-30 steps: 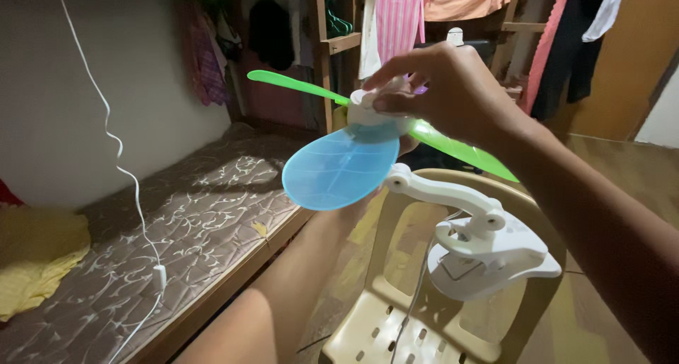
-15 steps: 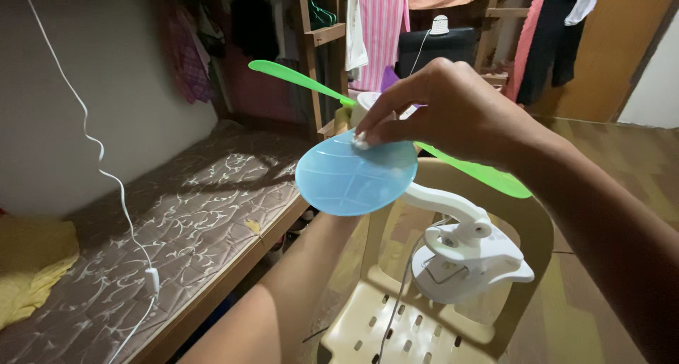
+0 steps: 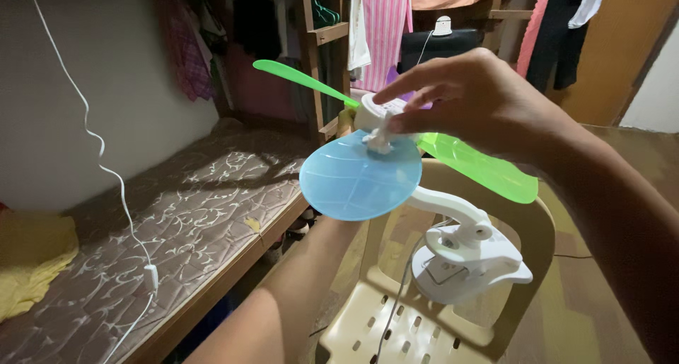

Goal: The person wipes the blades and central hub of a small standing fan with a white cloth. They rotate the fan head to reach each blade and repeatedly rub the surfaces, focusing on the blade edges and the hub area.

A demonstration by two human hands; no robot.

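The left hand is hidden behind the blue blade (image 3: 357, 177) of the clip fan (image 3: 453, 230), so its grip cannot be told; only the forearm shows. The right hand (image 3: 470, 99) pinches the white hub (image 3: 378, 116) with loosely curled fingers (image 3: 407, 85), above the beige chair (image 3: 453, 314)

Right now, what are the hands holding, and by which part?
The right hand pinches the clip fan's white hub above the blue blade. The left hand is hidden behind that blade.
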